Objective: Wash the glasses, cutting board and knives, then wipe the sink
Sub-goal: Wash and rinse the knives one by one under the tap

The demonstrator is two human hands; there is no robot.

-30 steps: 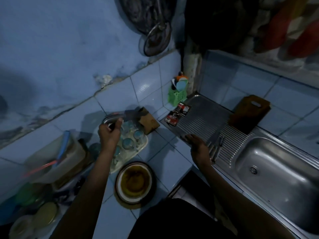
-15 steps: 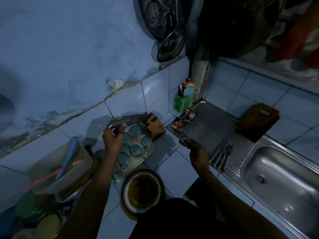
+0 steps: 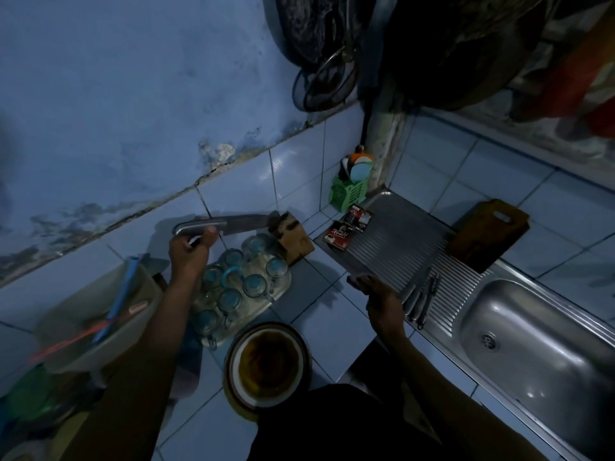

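Note:
My left hand [image 3: 189,252] grips the metal handle of a large knife [image 3: 229,225], held level above the tray, its tip at the wooden knife block [image 3: 293,237]. Several glasses [image 3: 233,287] stand upside down on a tray [image 3: 266,302] below it. My right hand [image 3: 379,297] rests palm down on the front edge of the steel drainboard [image 3: 399,241], holding nothing. Several knives [image 3: 421,299] lie on the drainboard beside it. A dark wooden cutting board [image 3: 487,234] leans on the tiled wall behind the sink [image 3: 539,334].
A bowl with brown liquid [image 3: 268,361] sits on the tiled counter near me. A green basket [image 3: 347,191] stands in the corner, with sachet packets [image 3: 347,227] by it. A tub with utensils [image 3: 100,314] is at left. Pans hang on the wall above.
My left hand has lifted the large knife from beside the glasses up to the height of the block. My right hand stays on the drainboard edge; the view has shifted.

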